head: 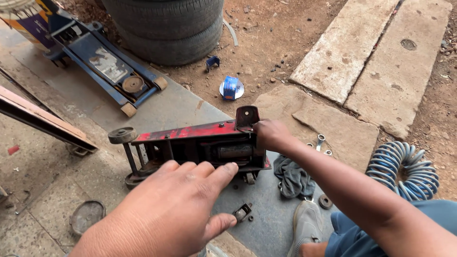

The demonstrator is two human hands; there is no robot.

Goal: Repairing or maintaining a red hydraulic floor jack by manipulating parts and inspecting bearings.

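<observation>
A red floor jack (190, 143) lies tipped on its side on the concrete, wheels toward me. My right hand (270, 134) grips its rear end, just under the upright handle socket (247, 116). My left hand (178, 209) hovers open and flat over the jack's near side, fingers spread, holding nothing. A small loose caster part (242, 212) lies on the ground just past my left thumb.
A blue floor jack (107, 66) and stacked tyres (166, 28) sit behind. A dark rag (291, 177), a wrench (320, 142), a washer (325, 201), a coiled blue air hose (404, 169), a round saddle disc (87, 216), a blue box on a disc (231, 88) and stone slabs (371, 52) lie around.
</observation>
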